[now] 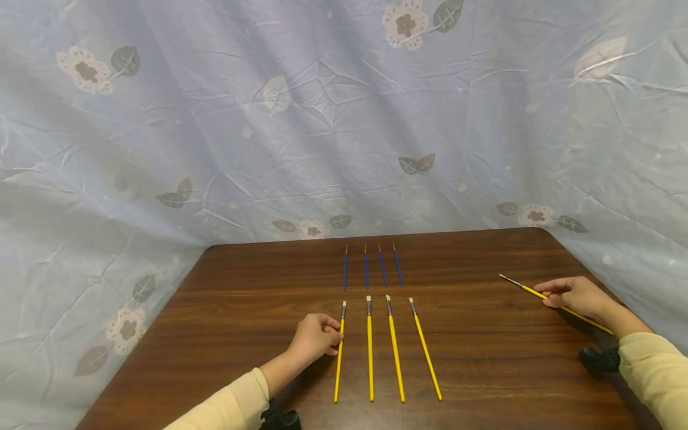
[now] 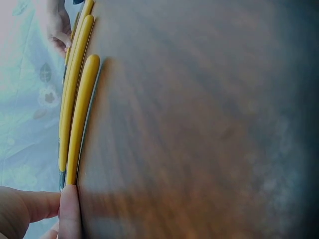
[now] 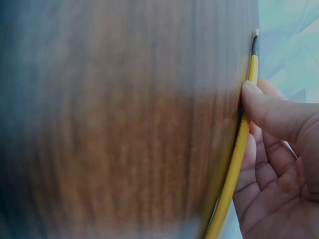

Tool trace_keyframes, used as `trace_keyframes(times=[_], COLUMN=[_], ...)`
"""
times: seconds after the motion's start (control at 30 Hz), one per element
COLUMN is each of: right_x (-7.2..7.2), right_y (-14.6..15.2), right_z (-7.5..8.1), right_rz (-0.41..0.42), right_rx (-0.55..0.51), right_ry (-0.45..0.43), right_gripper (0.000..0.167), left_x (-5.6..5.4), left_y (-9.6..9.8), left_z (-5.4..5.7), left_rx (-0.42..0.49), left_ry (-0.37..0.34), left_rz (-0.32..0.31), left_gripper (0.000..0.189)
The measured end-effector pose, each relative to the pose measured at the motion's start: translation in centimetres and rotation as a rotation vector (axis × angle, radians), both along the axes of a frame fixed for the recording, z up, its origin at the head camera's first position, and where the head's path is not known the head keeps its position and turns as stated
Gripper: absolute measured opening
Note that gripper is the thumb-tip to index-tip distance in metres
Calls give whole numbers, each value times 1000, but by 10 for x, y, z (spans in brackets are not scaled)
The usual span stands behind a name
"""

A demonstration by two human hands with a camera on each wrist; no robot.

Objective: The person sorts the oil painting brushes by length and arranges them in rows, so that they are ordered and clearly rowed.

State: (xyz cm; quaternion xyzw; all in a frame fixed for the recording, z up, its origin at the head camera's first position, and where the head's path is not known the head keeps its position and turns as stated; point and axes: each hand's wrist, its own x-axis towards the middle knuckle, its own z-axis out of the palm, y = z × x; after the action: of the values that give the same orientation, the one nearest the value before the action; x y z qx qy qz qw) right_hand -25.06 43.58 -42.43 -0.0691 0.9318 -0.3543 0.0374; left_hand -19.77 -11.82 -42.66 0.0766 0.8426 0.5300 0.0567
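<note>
My left hand (image 1: 316, 335) pinches the handle of the leftmost yellow paintbrush (image 1: 338, 373), its pale bristles pointing to the back of the table. In the left wrist view, thumb and finger meet at the lower part of that handle (image 2: 84, 107). Over at the right side, my right hand (image 1: 583, 297) holds another yellow paintbrush (image 1: 532, 291) between thumb and fingers, its tip pointing left and away. The right wrist view shows the thumb lying over the yellow handle (image 3: 239, 152), close to the dark ferrule.
Three more yellow paintbrushes, including a middle one (image 1: 369, 358), lie in a row right of my left hand. Behind them is a row of several thinner blue paintbrushes (image 1: 366, 272). A flowered cloth (image 1: 333, 149) hangs around the brown wooden table (image 1: 242, 298).
</note>
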Motion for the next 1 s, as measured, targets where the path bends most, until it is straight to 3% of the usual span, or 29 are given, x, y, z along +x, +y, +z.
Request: trace_keyframes(times=[0.6, 1.0], right_x=[8, 14], right_y=[-16, -40], right_z=[9, 16], right_rz=[-23, 18], right_rx=[64, -68], right_ry=[29, -92], right_gripper=[39, 45], left_x=[-1, 0], left_y=[0, 0], left_z=[0, 0], left_rx=[1, 5], left_ry=[-1, 1], left_rz=[1, -4], left_gripper=[15, 16])
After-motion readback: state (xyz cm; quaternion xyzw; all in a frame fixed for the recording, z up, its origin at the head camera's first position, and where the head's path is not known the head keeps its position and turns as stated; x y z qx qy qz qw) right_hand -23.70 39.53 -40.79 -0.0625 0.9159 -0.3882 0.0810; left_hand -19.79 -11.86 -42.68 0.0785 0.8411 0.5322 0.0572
